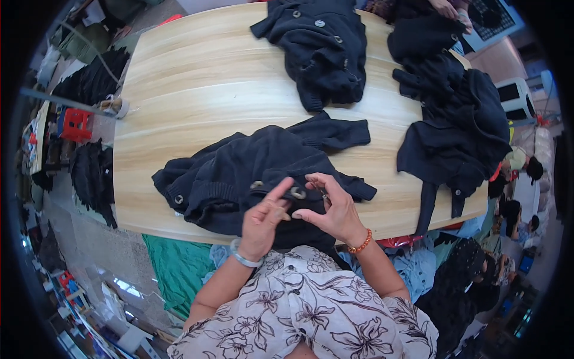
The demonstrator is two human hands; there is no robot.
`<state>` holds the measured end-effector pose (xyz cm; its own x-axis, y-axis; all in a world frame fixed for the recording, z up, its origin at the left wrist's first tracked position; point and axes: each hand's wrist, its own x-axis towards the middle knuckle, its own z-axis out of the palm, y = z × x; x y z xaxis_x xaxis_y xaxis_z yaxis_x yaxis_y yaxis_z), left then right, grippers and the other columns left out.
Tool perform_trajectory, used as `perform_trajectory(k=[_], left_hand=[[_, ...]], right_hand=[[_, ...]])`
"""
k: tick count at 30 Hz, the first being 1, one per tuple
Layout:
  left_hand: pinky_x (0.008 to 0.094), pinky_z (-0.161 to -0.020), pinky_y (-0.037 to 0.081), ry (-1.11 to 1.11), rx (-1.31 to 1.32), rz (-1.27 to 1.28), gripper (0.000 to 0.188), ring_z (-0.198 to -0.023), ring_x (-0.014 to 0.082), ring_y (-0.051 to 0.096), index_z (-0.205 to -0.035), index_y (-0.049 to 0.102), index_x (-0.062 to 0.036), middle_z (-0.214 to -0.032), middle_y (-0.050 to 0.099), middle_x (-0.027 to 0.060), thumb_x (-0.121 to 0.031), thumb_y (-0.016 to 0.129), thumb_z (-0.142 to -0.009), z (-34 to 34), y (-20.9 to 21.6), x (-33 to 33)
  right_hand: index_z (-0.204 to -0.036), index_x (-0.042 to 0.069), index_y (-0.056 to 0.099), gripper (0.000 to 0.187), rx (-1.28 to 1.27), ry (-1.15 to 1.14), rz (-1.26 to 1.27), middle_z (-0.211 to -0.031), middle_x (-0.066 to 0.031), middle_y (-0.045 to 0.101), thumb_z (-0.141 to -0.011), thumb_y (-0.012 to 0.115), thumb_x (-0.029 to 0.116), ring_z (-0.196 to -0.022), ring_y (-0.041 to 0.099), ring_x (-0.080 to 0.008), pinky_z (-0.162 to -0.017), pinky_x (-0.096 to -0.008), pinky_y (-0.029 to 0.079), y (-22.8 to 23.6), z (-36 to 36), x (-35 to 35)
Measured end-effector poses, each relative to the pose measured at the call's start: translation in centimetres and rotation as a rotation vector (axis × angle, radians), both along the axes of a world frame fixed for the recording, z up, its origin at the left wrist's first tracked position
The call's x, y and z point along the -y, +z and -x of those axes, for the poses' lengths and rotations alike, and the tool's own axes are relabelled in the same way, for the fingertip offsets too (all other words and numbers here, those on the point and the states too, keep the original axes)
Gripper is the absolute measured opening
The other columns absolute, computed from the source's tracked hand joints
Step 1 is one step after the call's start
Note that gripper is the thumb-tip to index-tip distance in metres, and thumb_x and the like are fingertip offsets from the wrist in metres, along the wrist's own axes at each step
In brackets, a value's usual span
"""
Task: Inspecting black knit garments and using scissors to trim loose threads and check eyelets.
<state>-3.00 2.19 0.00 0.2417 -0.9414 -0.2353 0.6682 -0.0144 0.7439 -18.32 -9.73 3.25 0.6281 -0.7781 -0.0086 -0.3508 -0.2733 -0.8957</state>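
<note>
A dark knitted cardigan [257, 155] lies in front of me near the table's close edge, its sleeves spread to the right. Large buttons show on it, one button [298, 192] between my hands. Over its near edge my left hand [263, 224] has the index finger stretched toward that button, the thumb and other fingers drawn together; what they pinch is too small to make out. Just right of it, my right hand [336, 212] has its thumb and index finger apart around the button. Its other fingers curl in on a small dark, metallic-looking thing, mostly hidden.
Another dark buttoned cardigan [326, 54] lies at the far side of the wooden table [197, 78]. More dark knitwear [460, 125] is heaped at the right. A co-worker's hands [451, 12] handle a dark garment at the far right. Green cloth [176, 269] hangs below the near edge.
</note>
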Motion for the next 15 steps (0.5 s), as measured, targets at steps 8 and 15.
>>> perform_trajectory(k=[8,15], left_hand=[[0.0349,-0.102,0.046,-0.124,0.806,-0.016,0.047,-0.126,0.0276,0.055,-0.127,0.055,-0.002,-0.144,0.047,0.0199,-0.003,0.072,-0.083,0.3,0.7,-1.9],[0.052,-0.111,0.027,0.13,1.854,-0.514,0.07,-0.135,0.0406,0.035,-0.141,0.046,-0.0102,-0.147,0.039,0.0212,-0.006,0.068,-0.074,-9.5,-6.7,-5.7]], right_hand=[[-0.102,0.001,0.067,0.025,-0.027,0.121,-0.032,-0.089,-0.0078,0.064,-0.079,0.074,0.003,-0.077,0.064,-0.0171,-0.067,-0.028,0.05,-2.1,1.6,1.1],[-0.099,0.002,0.063,0.008,0.321,-0.391,-0.033,-0.083,0.0054,0.056,-0.092,0.067,0.004,-0.07,0.048,-0.0006,-0.061,-0.0172,0.04,0.6,9.8,7.8]])
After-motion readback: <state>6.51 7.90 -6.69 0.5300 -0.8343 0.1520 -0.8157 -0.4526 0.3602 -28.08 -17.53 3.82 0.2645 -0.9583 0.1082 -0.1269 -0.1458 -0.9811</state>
